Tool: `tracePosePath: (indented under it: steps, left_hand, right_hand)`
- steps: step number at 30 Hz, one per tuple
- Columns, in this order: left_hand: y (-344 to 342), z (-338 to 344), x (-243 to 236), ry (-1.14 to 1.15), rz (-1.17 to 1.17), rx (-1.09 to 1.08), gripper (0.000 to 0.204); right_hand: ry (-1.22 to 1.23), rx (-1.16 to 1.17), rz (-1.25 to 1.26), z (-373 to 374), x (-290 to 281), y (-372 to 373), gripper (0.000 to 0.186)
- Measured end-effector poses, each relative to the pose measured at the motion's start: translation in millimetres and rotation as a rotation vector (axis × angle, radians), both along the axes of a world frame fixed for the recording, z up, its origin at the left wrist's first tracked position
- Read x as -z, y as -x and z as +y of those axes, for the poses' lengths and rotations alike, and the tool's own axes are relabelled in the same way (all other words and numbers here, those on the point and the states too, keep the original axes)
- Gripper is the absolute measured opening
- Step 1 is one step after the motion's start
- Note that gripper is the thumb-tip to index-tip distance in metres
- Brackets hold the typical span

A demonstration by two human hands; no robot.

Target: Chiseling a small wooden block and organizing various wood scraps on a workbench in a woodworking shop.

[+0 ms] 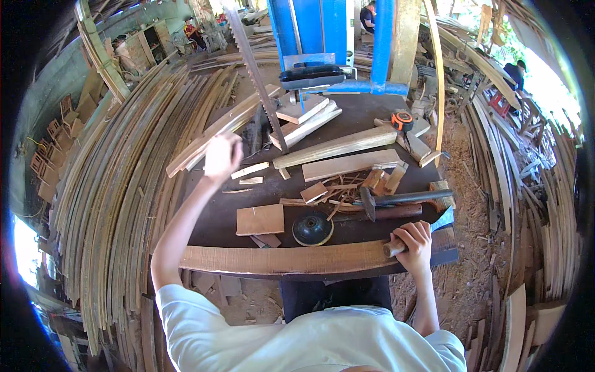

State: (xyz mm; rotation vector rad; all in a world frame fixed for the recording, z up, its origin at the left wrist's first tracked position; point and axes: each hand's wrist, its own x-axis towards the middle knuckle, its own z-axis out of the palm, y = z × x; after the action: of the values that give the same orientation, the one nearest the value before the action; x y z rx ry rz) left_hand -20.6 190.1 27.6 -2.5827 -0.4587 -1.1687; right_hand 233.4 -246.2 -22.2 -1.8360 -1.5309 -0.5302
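My right hand (411,243) is wrapped round the wooden handle (394,248) of a tool near the table's right front corner. A flat bluish metal piece (444,219) shows past its knuckles, seemingly this tool's blade. Under that hand runs a long brown board (285,260) along the front edge. My left hand (223,156) is raised over the left side, fingers curled in; what they hold, if anything, is hidden. It is nearest to a long plank (204,144) and short wood strips (250,170). A hammer (396,199) lies behind my right hand.
The dark table (211,214) also bears a black round disc (312,229), a square wood block (260,220), wood offcuts (350,166) and an orange tape measure (402,120). A toothed saw blade (255,77) rises beside the blue machine (334,31). Stacked planks (124,192) line the left.
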Motion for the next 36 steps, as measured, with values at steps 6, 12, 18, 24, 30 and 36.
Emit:
tracePosePath:
  steps: [6,12,18,24,30,36]
  left_hand:
    - [-66.6,-95.2,7.9,-0.242,0.231,0.438,0.026]
    - [-166.9,-89.5,48.2,-0.055,0.269,0.180,0.059]
    - [-211.7,-72.3,45.2,0.432,0.597,0.043,0.081]
    - [-215.3,-79.3,70.8,0.221,0.425,0.053,0.073]
    - [-150.6,-125.1,27.7,0.183,0.404,-0.076,0.071]
    - [-8.9,-173.6,-9.2,-0.038,0.305,-0.080,0.069]
  right_hand:
    - [-0.009,-0.029,0.000,-2.3,-3.5,-1.1,0.015]
    - [-0.029,-0.061,-0.003,5.7,2.1,0.1,0.015]
    - [-0.054,-0.071,-0.002,-0.3,6.3,2.1,0.016]
    - [-0.033,-0.062,0.003,-4.1,8.9,-4.2,0.017]
    - [-0.029,-0.066,0.002,-0.8,4.4,-2.9,0.016]
    - [-0.015,-0.073,0.003,-0.2,2.1,-2.9,0.015]
